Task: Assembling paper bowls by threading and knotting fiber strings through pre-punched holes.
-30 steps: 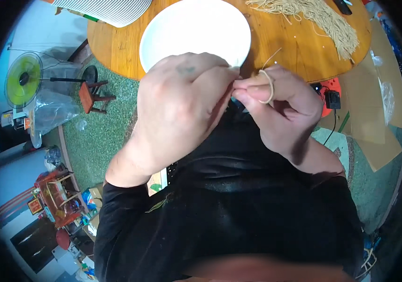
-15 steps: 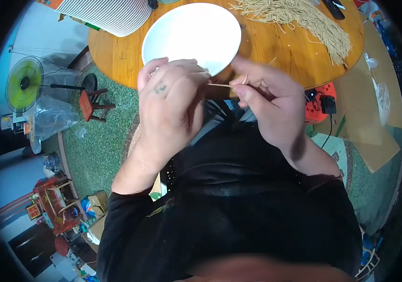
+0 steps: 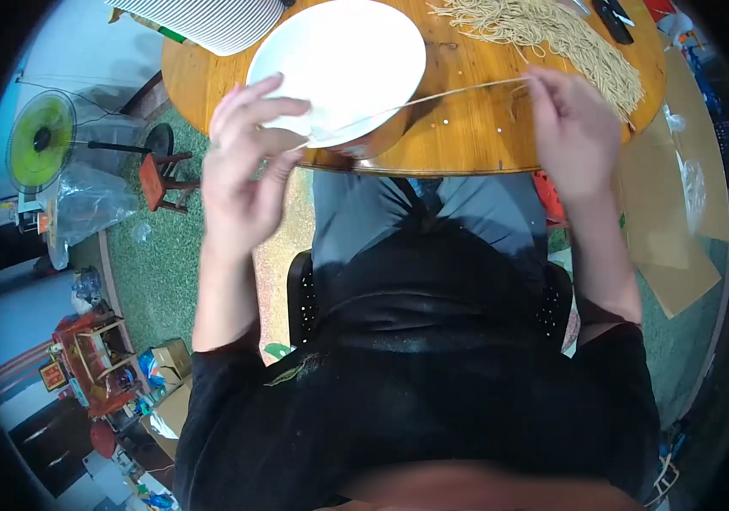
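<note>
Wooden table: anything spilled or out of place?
A few white specks lie scattered on the wooden table near its front edge, below the stretched cord in view; they look like stray debris, too small to identify.

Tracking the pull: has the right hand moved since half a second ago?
Yes: judged against the table, the right hand has gone right and forward, nearer the cord bundle.

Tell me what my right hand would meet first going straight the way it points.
Your right hand would probably meet the bundle of beige cords on the wooden table, though the hand's height is unclear, so it might pass above.
</note>
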{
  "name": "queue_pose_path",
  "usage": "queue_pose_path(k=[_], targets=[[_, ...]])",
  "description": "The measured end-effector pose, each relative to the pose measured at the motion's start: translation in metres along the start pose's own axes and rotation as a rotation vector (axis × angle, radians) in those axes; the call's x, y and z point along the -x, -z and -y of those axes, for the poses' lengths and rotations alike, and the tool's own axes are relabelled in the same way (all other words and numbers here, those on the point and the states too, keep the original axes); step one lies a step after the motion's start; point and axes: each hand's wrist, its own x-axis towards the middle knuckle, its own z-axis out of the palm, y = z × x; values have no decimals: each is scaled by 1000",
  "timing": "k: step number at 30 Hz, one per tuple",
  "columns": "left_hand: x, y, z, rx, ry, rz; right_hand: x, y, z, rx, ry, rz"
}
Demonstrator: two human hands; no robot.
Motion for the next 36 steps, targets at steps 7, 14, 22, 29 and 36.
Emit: queue_pose_path(k=[7, 14, 22, 29, 36], targets=[[-11, 44, 68, 139, 61, 91, -37, 19, 0, -82, -65, -40], [-16, 27, 69, -342, 91, -374, -30, 11, -10, -150, 33, 144], [-21, -40, -32, -337, -11, -198, -23, 3, -14, -808, -553, 621], [-16, -4, -3, -308, 4, 30, -27, 10, -15, -2343, -580, 409], [-27, 14, -11, -341, -1, 209, 16, -38, 21, -2087, -441, 453]])
